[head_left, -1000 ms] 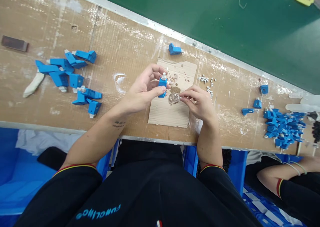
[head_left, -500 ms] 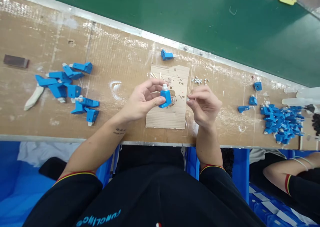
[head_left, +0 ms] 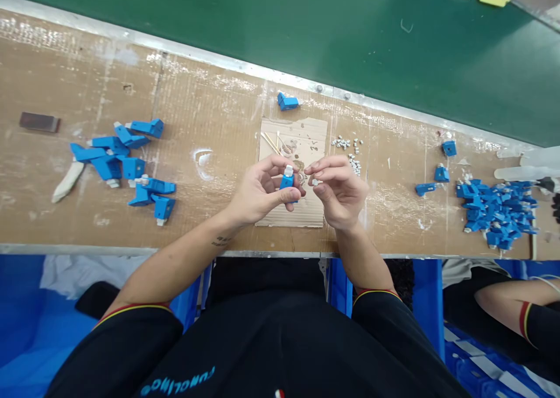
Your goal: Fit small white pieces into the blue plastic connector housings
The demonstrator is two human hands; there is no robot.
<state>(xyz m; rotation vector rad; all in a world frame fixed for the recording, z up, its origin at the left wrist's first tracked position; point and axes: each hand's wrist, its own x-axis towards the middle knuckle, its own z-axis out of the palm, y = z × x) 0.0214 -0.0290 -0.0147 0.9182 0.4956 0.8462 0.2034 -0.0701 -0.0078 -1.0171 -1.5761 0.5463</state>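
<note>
- Your left hand pinches the blue connector upright, white end uppermost.
- Your right hand pinches a small white piece just right of it, not touching.

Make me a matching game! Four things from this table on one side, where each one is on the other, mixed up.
Things:
1. small blue plastic piece with a white tip
2. tiny white part
3. heap of blue plastic pieces
4. dark brown flat block

Places:
A. far left of the brown table
B. pinched in the right hand
C. far right of the table
D. held in the left hand

Pairs: 1-D, 2-B, 3-C, 4-A.
</note>
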